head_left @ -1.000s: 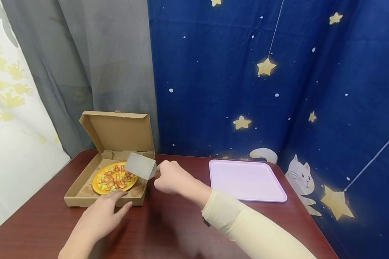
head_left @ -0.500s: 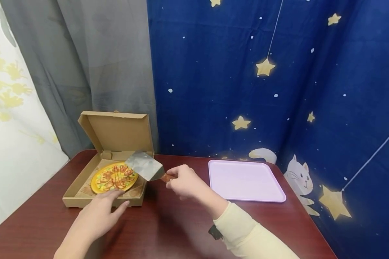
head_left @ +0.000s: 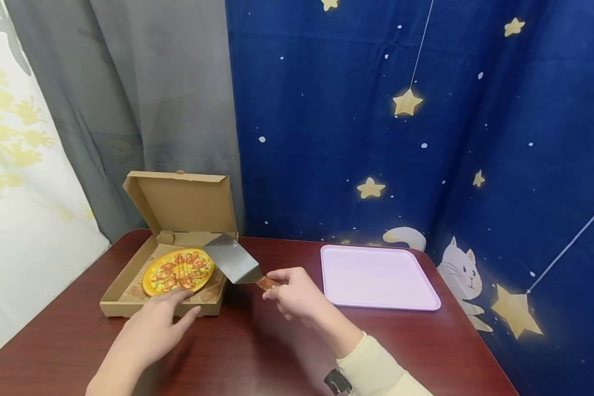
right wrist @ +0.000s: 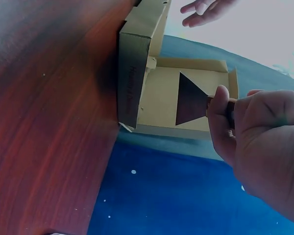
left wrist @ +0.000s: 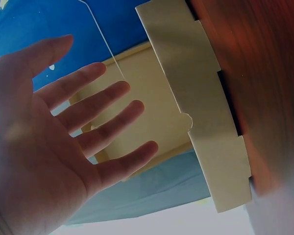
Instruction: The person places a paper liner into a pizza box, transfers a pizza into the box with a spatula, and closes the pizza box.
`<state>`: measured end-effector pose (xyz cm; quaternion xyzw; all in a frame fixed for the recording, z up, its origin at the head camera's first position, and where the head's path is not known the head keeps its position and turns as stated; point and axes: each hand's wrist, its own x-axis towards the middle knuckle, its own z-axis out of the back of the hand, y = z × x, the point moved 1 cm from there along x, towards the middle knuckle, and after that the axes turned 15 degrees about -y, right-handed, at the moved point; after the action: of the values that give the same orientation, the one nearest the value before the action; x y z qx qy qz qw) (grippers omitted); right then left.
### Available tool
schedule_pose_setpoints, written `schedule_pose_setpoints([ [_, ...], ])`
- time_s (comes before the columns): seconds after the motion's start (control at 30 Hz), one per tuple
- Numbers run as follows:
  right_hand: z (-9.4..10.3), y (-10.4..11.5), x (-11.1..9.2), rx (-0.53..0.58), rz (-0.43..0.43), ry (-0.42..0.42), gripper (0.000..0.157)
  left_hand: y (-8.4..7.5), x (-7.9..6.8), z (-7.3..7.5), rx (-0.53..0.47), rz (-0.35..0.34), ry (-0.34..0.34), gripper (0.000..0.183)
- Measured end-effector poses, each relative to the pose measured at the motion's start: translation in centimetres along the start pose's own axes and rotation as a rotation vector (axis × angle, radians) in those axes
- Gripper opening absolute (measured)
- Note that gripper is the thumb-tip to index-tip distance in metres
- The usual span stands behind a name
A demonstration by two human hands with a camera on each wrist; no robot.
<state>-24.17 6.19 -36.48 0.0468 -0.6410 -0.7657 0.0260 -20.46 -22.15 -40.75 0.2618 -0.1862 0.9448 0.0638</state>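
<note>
My right hand (head_left: 297, 294) grips the brown handle of a metal spatula (head_left: 232, 259), its fingers curled round it. The spatula's wide blade points left, and its tip overlaps the right edge of the pizza box (head_left: 212, 309) in the head view. Inside that lidded cardboard box, which stands open, lies a round pizza (head_left: 179, 271) with a yellow rim. My left hand (head_left: 150, 330) hovers at the box's front wall, fingers spread and holding nothing. In the left wrist view, the left palm (left wrist: 44, 142) faces the camera with straight fingers.
A pale lilac tray (head_left: 380, 276) lies on the right side of the dark red wooden table (head_left: 218, 363). Grey and blue curtains (head_left: 322, 126) hang close behind the table. The box lid (head_left: 185, 204) stands upright at the back.
My right hand has drawn back to the right and toward me with the spatula, so the blade has come away from over the pizza. My left hand has stayed nearly in place.
</note>
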Motion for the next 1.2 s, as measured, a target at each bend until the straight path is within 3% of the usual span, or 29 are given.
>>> schedule_pose_setpoints([
  [0.23,0.7,-0.3,-1.1,0.006,0.015,-0.001,0.053,0.3,0.2,0.0,0.007,-0.013,-0.031,0.047],
  [0.47,1.4,-0.4,-2.3,-0.047,0.035,-0.002,0.052,0.1,0.2,0.1,0.003,-0.009,-0.026,0.048],
  [1.2,4.6,-1.7,-4.8,-0.05,0.025,0.005,0.054,-0.6,0.5,0.3,-0.002,-0.031,-0.048,0.049],
])
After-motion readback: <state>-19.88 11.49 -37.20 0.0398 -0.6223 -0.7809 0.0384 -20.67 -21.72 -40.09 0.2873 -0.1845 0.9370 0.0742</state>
